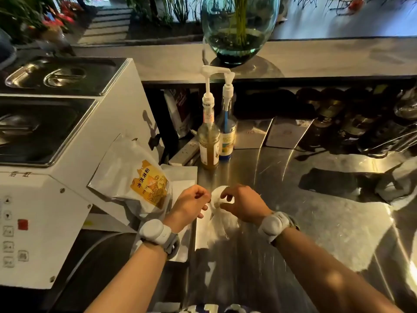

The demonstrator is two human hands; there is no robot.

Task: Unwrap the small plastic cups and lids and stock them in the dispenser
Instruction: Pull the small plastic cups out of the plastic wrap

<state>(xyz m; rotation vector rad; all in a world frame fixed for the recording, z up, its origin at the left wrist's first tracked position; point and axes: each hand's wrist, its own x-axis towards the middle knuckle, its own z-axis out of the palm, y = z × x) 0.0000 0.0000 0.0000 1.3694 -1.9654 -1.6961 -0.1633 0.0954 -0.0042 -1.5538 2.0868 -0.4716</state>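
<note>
Steel counter (316, 222) fills the view, w/ a white machine (67, 177) at left. A powder bag (140, 177) leans on the machine; two pump bottles (214, 136) stand behind. Center front, a wrapped stack of cups (217, 199) is held upright over the counter. Left hand (188, 205) and right hand (243, 206) both pinch thin plastic wrap at the stack's top. Looks light, crinkly, slippery; prob. best to steady the stack's side and tear the film's loose end.

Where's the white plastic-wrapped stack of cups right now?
In the head view, low centre: the white plastic-wrapped stack of cups is held between the left hand and right hand above the steel counter, right of the yellow-labelled white bag.
</note>
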